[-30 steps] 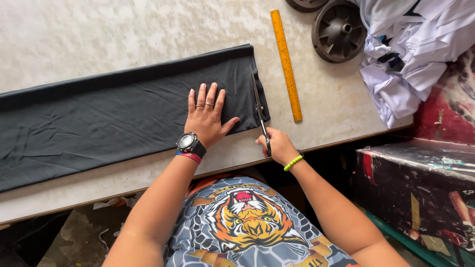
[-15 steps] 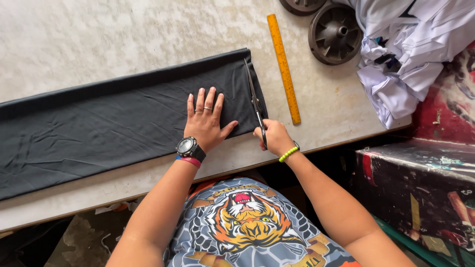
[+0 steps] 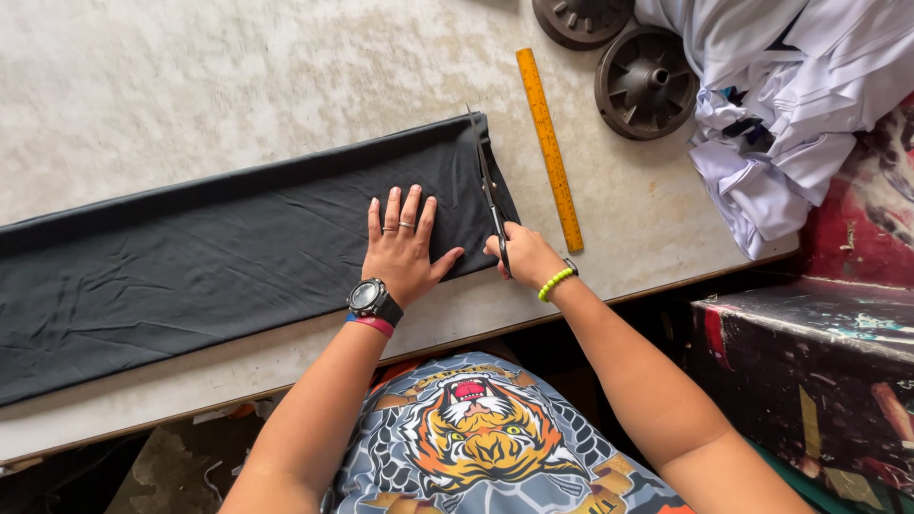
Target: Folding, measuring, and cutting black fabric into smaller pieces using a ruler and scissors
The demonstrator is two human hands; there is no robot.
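**Inspector:** Report the left hand.

**Observer:** The left hand (image 3: 407,249) lies flat, palm down, fingers spread wide, pressing on the dark fabric (image 3: 219,262). It grips nothing. Rings show on two fingers; a black wristwatch (image 3: 370,299) and a pink band sit at the wrist.

**Inspector:** The right hand?

**Observer:** The right hand (image 3: 526,257) is closed around the handles of a pair of scissors (image 3: 487,190), near the front edge of the counter (image 3: 190,86). A bead bracelet (image 3: 555,283) of yellow-green circles that wrist.

**Inspector:** Position of the scissors?

**Observer:** Blades point away from the person, running along the right end of the fabric, close to its edge. A narrow strip of cloth lies to the right of the blades. Whether the blades stand parted or shut, I cannot tell.

**Inspector:** The fabric itself?

**Observer:** A long dark band, lying flat across the pale counter, running from the left edge of view to the scissors, lightly creased.

**Inspector:** Surroundings?

**Observer:** A yellow ruler (image 3: 549,148) lies just right of the scissors, roughly parallel to them, apart from the fabric. Beyond it, two dark round weights (image 3: 647,81). A heap of white cloth (image 3: 771,114) occupies the counter's right end.
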